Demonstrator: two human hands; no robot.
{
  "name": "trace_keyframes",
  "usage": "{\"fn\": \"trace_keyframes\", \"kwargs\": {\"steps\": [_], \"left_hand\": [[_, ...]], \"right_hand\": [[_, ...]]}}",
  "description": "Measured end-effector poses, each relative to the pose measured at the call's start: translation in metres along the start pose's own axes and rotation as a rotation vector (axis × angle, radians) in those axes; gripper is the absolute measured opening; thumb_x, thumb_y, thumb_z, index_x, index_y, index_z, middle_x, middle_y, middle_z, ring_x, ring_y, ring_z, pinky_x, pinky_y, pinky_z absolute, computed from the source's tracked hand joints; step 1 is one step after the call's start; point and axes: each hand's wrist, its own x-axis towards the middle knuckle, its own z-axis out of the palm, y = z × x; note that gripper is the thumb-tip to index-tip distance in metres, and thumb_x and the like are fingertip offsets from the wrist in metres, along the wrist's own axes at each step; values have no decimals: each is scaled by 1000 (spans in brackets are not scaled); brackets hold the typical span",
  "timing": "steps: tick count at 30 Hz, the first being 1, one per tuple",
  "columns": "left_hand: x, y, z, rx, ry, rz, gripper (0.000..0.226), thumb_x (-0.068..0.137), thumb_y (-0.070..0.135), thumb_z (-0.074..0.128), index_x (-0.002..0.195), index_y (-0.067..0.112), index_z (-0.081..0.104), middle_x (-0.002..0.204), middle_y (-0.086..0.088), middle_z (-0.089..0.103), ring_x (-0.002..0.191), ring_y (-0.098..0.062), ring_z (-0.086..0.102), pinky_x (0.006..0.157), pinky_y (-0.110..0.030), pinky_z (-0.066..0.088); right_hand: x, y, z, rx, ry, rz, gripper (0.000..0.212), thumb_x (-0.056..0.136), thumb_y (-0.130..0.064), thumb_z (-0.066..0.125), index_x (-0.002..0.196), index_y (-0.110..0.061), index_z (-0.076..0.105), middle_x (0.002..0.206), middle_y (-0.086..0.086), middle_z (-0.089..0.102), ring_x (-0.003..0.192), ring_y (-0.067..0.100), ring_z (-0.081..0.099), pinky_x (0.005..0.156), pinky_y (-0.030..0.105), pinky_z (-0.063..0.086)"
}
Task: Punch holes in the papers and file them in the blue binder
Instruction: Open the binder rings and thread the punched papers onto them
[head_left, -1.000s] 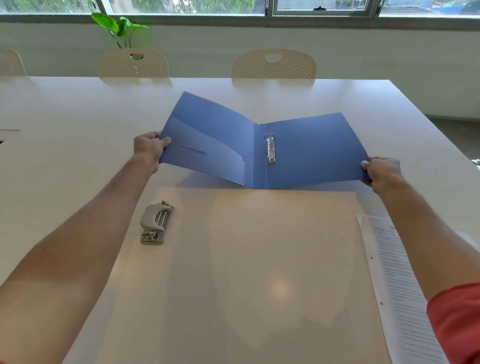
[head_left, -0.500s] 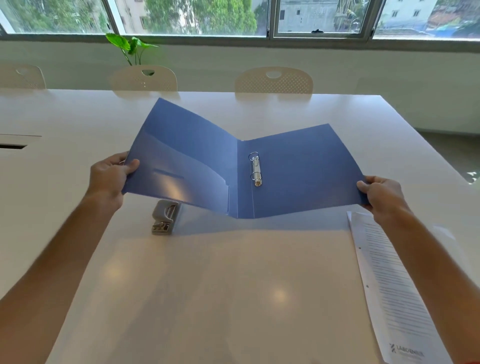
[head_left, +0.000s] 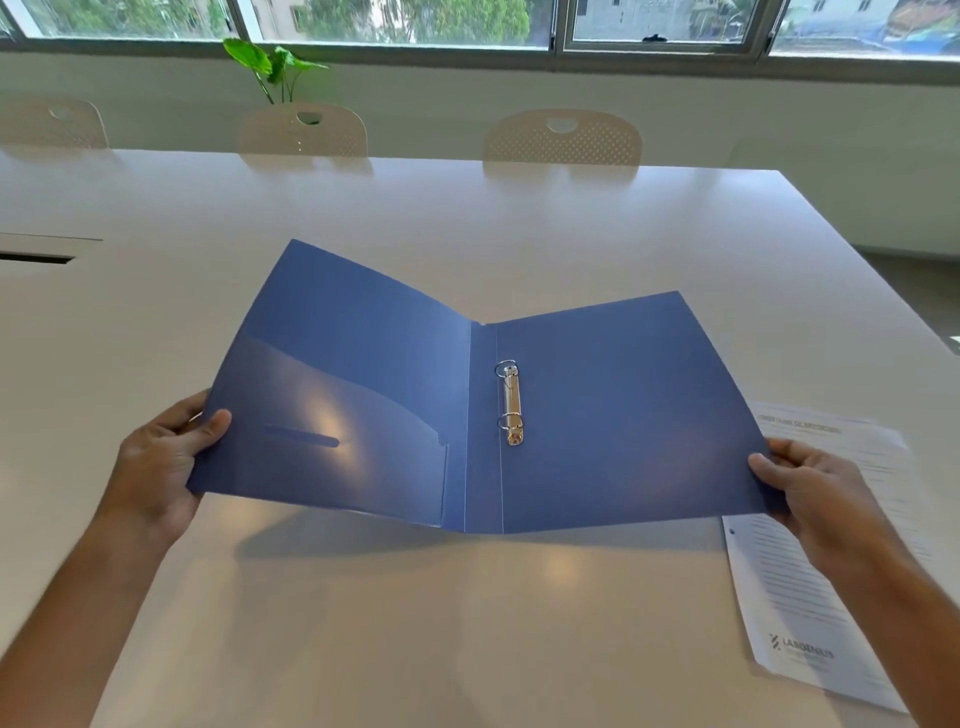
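The blue binder (head_left: 623, 415) is spread wide open above the white table (head_left: 467, 234), its covers raised in a shallow V. Its two metal rings (head_left: 510, 402) sit just right of the spine. My left hand (head_left: 161, 462) grips the left cover's outer edge, thumb on the inside face. My right hand (head_left: 810, 493) grips the right cover's near corner. The printed papers (head_left: 810, 597) lie on the table at the right, partly under the binder and my right arm; one punched hole shows on their left margin. The hole punch is hidden.
Three pale chairs (head_left: 561, 137) line the table's far side, with a green plant (head_left: 272, 65) behind them under the windows. A dark slot (head_left: 36, 257) is set into the tabletop at far left. The table's right edge runs diagonally at the far right.
Both hands have drawn the open binder toward me. It now covers the spot where the grey hole punch lay in view, and overlaps the papers' top.
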Motion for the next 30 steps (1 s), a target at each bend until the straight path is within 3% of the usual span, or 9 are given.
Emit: {"fn": "trace_keyframes", "kwargs": {"steps": [4, 8, 13, 17, 19, 21, 23, 27, 30], "left_hand": [[-11, -11, -2, -1, -1, -24, 24, 91, 2, 54, 98, 19, 69, 87, 12, 75, 73, -4, 69, 67, -19, 58], [-13, -16, -11, 23, -18, -58, 22, 91, 5, 56, 102, 19, 70, 92, 10, 75, 76, -6, 70, 68, -21, 59], [-9, -17, -27, 241, -47, -145, 20, 89, 9, 61, 107, 13, 69, 104, -4, 72, 85, -18, 67, 63, -19, 58], [-2, -12, -34, 468, -1, -154, 9, 85, 12, 68, 91, 18, 71, 110, -15, 69, 86, -24, 64, 84, -38, 53], [-2, -5, -31, 681, 88, -78, 12, 78, 23, 75, 89, 21, 72, 109, -14, 70, 88, -26, 64, 91, -46, 50], [-10, 7, -15, 964, 165, 50, 33, 75, 32, 77, 106, 22, 69, 109, -13, 70, 97, -31, 63, 89, -47, 49], [-25, 18, 14, 1028, 170, 240, 39, 79, 25, 77, 116, 18, 66, 111, -12, 69, 102, -32, 63, 86, -40, 47], [-51, 16, 85, 887, -99, 446, 28, 79, 12, 76, 106, 17, 71, 93, 8, 70, 78, 3, 62, 79, -19, 44], [-63, -10, 136, 809, -334, 448, 25, 77, 10, 77, 99, 18, 72, 79, 15, 69, 62, 3, 62, 67, -12, 46]], "right_hand": [[-8, 5, -7, -65, 7, 12, 19, 94, 4, 52, 96, -9, 66, 90, 5, 70, 73, 16, 68, 50, 14, 54], [-10, 4, -19, -214, -42, 9, 11, 90, 5, 59, 91, -3, 67, 71, 5, 75, 56, 13, 70, 49, 17, 55], [-14, -1, -30, -400, -68, -17, 3, 83, 2, 70, 82, 0, 69, 70, 12, 74, 50, 13, 65, 52, 26, 51], [-10, -1, -32, -619, 3, -25, 10, 74, -12, 82, 76, -10, 73, 64, 6, 73, 73, 31, 68, 66, 36, 52], [-8, -3, -31, -818, 53, -75, 13, 73, -25, 83, 74, -17, 73, 66, -1, 72, 74, 27, 67, 72, 37, 51], [-12, -8, -25, -1065, 153, -201, 18, 76, -34, 80, 80, -19, 71, 72, -5, 68, 78, 23, 61, 73, 34, 44], [-17, -17, -14, -1167, 231, -350, 22, 77, -35, 77, 90, -19, 70, 79, -3, 68, 83, 27, 61, 73, 33, 41], [-20, -27, 27, -978, 52, -557, 19, 76, -29, 80, 91, -22, 71, 78, -10, 68, 77, 16, 68, 75, 32, 46], [-18, -25, 69, -859, -233, -634, 17, 77, -27, 79, 92, -24, 72, 77, -16, 69, 66, 1, 65, 76, 29, 52]]}}
